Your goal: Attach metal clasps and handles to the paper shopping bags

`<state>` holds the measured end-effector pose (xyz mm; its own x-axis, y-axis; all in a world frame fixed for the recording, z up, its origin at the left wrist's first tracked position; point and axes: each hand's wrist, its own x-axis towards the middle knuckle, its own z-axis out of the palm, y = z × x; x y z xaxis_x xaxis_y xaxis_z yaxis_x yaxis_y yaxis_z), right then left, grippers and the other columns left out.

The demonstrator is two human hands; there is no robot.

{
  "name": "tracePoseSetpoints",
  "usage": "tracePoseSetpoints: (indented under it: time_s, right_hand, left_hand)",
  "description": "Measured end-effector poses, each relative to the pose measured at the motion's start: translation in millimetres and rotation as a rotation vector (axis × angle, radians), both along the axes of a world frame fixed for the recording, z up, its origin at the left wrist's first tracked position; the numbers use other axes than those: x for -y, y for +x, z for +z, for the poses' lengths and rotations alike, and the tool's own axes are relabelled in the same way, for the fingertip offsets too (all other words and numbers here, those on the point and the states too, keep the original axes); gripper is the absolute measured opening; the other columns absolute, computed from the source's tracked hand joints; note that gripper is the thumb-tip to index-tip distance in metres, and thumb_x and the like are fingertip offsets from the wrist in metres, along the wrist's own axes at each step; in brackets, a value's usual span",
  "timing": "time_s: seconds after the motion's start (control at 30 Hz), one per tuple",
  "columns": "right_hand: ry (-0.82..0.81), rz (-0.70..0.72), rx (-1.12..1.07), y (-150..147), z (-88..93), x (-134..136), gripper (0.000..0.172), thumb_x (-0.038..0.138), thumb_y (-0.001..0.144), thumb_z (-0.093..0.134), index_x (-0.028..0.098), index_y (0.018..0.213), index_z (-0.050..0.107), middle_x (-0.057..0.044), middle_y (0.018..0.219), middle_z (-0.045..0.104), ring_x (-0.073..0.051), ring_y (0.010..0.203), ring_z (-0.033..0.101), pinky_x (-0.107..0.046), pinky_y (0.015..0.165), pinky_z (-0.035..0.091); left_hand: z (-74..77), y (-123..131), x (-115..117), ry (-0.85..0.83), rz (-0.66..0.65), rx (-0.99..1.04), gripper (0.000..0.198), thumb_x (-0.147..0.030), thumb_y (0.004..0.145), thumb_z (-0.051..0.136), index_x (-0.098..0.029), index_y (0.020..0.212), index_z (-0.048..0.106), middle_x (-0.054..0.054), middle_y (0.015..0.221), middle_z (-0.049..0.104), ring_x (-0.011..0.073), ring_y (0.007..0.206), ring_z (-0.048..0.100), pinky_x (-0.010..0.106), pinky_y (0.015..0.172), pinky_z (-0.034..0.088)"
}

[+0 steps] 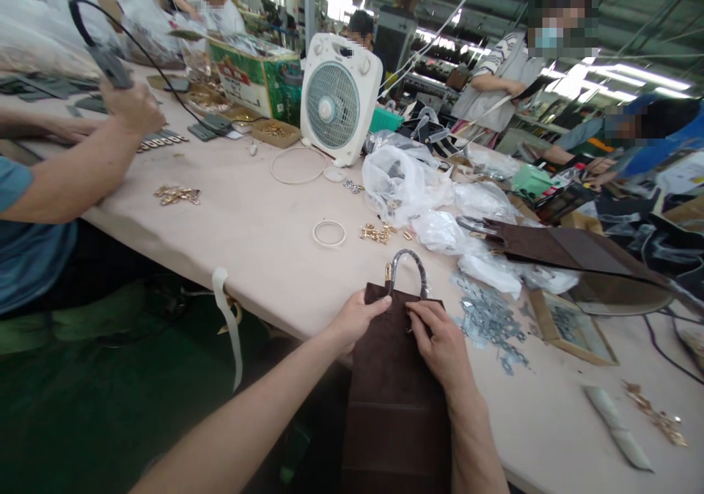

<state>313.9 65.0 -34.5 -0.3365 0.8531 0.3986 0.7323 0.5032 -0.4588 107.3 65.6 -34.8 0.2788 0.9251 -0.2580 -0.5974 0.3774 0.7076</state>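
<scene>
A dark brown handbag panel [399,391] hangs over the table's front edge toward me, with a plastic-wrapped handle [410,256] arching from its top end. One foot of that handle carries a gold-coloured fitting [388,274]. My left hand [355,322] is closed on the panel's left edge, thumb on top near the fitting. At the other foot of the handle, my right hand [440,340] pinches a small gold-coloured piece [409,327], mostly hidden by the fingers.
Gold-coloured hardware [377,232] and a cream ring [328,234] lie beyond the panel. Many flat grey metal plates [489,322] spread to the right, beside a shallow box [575,329]. A box fan [341,98] stands farther back. At left, a co-worker's hand [132,105] grips a grey tool.
</scene>
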Motion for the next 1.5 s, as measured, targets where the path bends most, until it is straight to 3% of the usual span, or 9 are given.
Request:
tracePoseSetpoints:
  time_s: [0.37, 0.7, 1.07, 1.27, 1.5]
  right_hand:
    - [-0.015, 0.121, 0.129, 10, 6.6, -10, 0.027, 0.027, 0.107, 0.054, 0.026, 0.127, 0.072, -0.008, 0.117, 0.072, -0.023, 0.102, 0.07, -0.037, 0.09, 0.059]
    - [0.094, 0.061, 0.107, 5, -6.9, -5, 0.032, 0.026, 0.109, 0.05, 0.025, 0.134, 0.069, -0.009, 0.115, 0.071, -0.023, 0.101, 0.07, -0.036, 0.086, 0.06]
    - [0.129, -0.067, 0.1, -2, -14.4, -3, 0.029, 0.024, 0.106, 0.052, 0.023, 0.127, 0.073, -0.009, 0.114, 0.073, -0.022, 0.096, 0.071, -0.035, 0.085, 0.059]
    - [0.15, -0.105, 0.211, -2, -21.1, -2, 0.037, 0.017, 0.102, 0.05, 0.022, 0.133, 0.07, -0.01, 0.119, 0.071, -0.025, 0.101, 0.069, -0.037, 0.085, 0.058]
    - [0.096, -0.054, 0.328, 0, -15.8, 5, 0.06, 0.003, 0.089, 0.047, 0.023, 0.144, 0.06, -0.011, 0.127, 0.068, -0.027, 0.107, 0.067, -0.04, 0.089, 0.059]
  left_hand:
    - [-4.4, -1, 1, 0.048, 0.035, -0.045, 0.051, -0.048, 0.072, 0.092, -0.012, 0.103, 0.073, 0.01, 0.097, 0.077, 0.0207, 0.083, 0.07, 0.034, 0.085, 0.055]
    - [-4.3, 0, -1, 0.044, 0.042, -0.041, 0.053, -0.049, 0.07, 0.093, -0.012, 0.101, 0.073, 0.011, 0.098, 0.077, 0.0213, 0.084, 0.07, 0.034, 0.085, 0.056]
    - [-2.3, 1, 1, 0.06, 0.036, -0.095, 0.055, -0.054, 0.073, 0.09, -0.013, 0.105, 0.074, 0.01, 0.1, 0.078, 0.0225, 0.087, 0.071, 0.034, 0.085, 0.056]
    - [-3.1, 4, 4, 0.054, 0.054, -0.06, 0.056, -0.055, 0.073, 0.09, -0.013, 0.106, 0.074, 0.01, 0.098, 0.078, 0.0226, 0.087, 0.072, 0.033, 0.083, 0.057]
    - [-3.8, 4, 4, 0.051, 0.074, -0.038, 0.058, -0.053, 0.074, 0.09, -0.013, 0.113, 0.072, 0.01, 0.101, 0.077, 0.0233, 0.089, 0.072, 0.032, 0.083, 0.057]
